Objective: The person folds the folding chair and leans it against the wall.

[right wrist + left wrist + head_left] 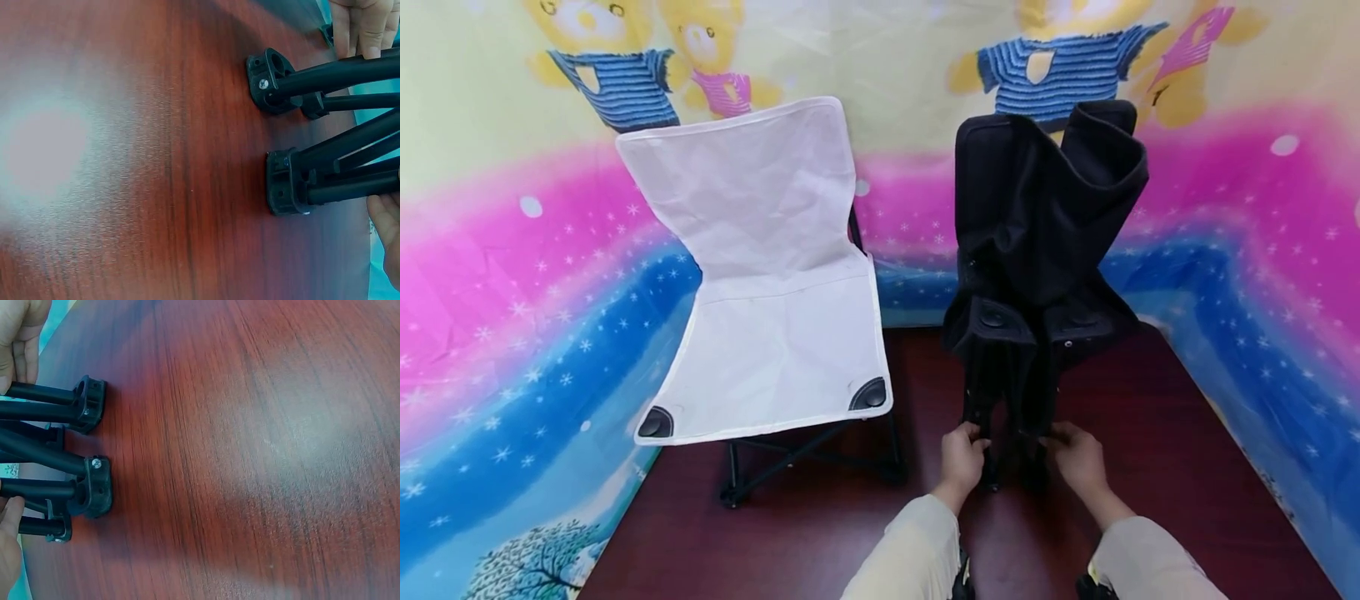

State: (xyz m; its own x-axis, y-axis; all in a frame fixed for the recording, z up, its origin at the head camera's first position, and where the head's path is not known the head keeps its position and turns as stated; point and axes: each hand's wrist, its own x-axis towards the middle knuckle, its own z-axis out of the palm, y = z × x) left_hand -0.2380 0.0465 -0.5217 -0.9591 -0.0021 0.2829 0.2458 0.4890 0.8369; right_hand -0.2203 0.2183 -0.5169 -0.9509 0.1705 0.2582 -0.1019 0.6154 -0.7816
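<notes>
A black folding chair [1045, 225] stands partly folded at the right, its fabric bunched up and its legs close together. Low down on its left side, my left hand [961, 460] grips a leg tube. My right hand [1077, 458] holds a leg tube on the other side at about the same height. The left wrist view shows the black tubes [47, 453] ending in plastic feet [99, 487] at the tabletop, with fingers at the tubes from above and below. More of the feet [284, 184] appear in the right wrist view.
An unfolded white folding chair [782, 333] stands to the left, its crossed black legs [805, 454] under the seat. Both chairs are on a dark red wood-grain table [820, 542]. Behind and beside them hangs a colourful cloth backdrop [902, 208] with bears printed on it.
</notes>
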